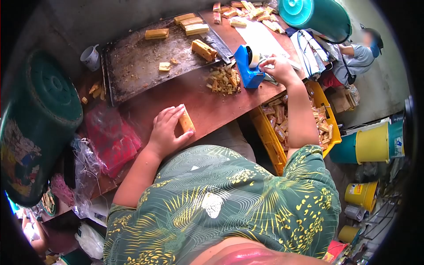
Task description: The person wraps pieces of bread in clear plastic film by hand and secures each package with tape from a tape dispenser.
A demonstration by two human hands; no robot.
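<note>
My left hand [167,129] is closed around a golden-brown baked bar [186,121] at the table's near edge, thumb at its lower end and fingertips at the top. My right hand [279,70] reaches out to the blue tape dispenser [251,76], thumb and forefinger pinched together beside its tape roll [255,60]. They appear to grip the tape end, though the strip itself is too fine to make out clearly. Beside the dispenser lies a heap of broken baked pieces [223,80]. Several unwrapped bars [204,50] rest on the dark metal tray [132,66].
Below my right arm stands a yellow crate [268,143] full of wrapped bars. More wrapped bars [251,12] lie at the table's back. Green bins [42,115] flank the table. A white cup [90,58] stands left of the tray. Another person [357,57] is at the right.
</note>
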